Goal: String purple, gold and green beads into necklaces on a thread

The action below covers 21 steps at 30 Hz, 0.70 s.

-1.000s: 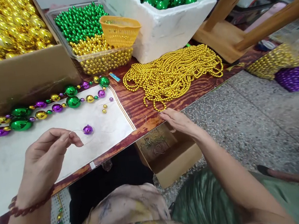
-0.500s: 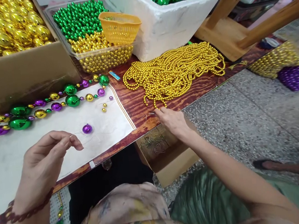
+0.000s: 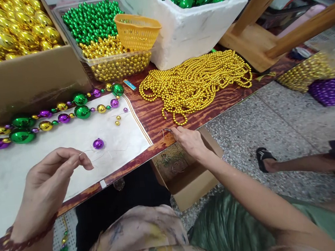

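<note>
My left hand (image 3: 54,174) hovers over the white cloth (image 3: 133,138), thumb and forefinger pinching a thin thread (image 3: 86,151). A shiny purple bead (image 3: 98,143) lies on the cloth just beyond those fingertips, with fine thread around it. At the table's front edge, my right hand (image 3: 189,140) is closed on a small thin metal tool (image 3: 168,129); most of it is hidden in the fingers. Short thread ends (image 3: 163,133) lie by its tip. Just past this hand is a pile of gold bead strands (image 3: 198,79). Two small gold beads (image 3: 118,120) rest on the cloth.
A multicolour bead garland (image 3: 82,112) crosses the cloth's back. Behind stand a carton of gold beads (image 3: 28,75), a clear tub (image 3: 121,67) with an orange basket (image 3: 138,30), and a foam box (image 3: 189,33). An open carton (image 3: 196,189) sits below the edge. Someone's foot (image 3: 266,160) is at right.
My right hand has drawn slightly left and toward me, away from the gold strands, whose near loop now shows fully. The left hand stays about still. A person's leg has come further into view.
</note>
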{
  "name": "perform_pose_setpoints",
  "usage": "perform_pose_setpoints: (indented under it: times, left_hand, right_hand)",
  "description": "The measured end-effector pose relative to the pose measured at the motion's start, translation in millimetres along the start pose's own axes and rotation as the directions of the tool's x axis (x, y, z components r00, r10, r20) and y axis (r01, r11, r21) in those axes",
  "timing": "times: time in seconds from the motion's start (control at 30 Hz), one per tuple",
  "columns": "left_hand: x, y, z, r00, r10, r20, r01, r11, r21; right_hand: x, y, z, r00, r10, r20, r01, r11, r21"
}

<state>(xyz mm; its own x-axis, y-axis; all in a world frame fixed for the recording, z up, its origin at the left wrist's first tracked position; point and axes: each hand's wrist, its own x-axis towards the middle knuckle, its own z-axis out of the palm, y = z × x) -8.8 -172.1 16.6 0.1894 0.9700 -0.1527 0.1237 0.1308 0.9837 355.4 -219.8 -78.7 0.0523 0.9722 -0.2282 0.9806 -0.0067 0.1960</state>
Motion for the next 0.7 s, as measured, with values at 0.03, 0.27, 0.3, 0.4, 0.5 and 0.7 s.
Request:
perform_pose_setpoints:
  times: [0.03, 0.27, 0.3, 0.4, 0.5, 0.7]
  left_hand:
    - [-1, 0, -0.6, 1.000, 0.001, 0.009, -0.001, 1.000, 0.001]
    - [5, -6, -3.9, 0.996, 0.017, 0.086, -0.022, 0.998, 0.061]
    - [8, -8, -2.7, 0.996, 0.024, 0.087, -0.030, 0.997, 0.071]
    - [21, -11, 1.6, 0.991, 0.003, 0.132, -0.016, 0.995, 0.098]
    - [32, -14, 3.0, 0.987, -0.026, 0.159, 0.011, 0.995, 0.096]
    - [33, -15, -4.9, 0.985, -0.066, 0.162, 0.053, 0.995, 0.085]
  right_hand:
    - [-3, 0, 3, 1.000, 0.003, -0.012, -0.003, 1.000, 0.010]
    - [-40, 15, 19, 0.989, 0.124, -0.080, -0.110, 0.981, 0.162]
    - [-44, 17, 20, 0.986, 0.126, -0.110, -0.101, 0.972, 0.212]
    - [-45, 12, 15, 0.971, 0.152, -0.184, -0.074, 0.925, 0.373]
    - [-31, -14, -6, 0.974, 0.056, -0.219, 0.075, 0.833, 0.548]
    - [9, -82, -55, 0.917, -0.231, -0.326, 0.398, 0.604, 0.690]
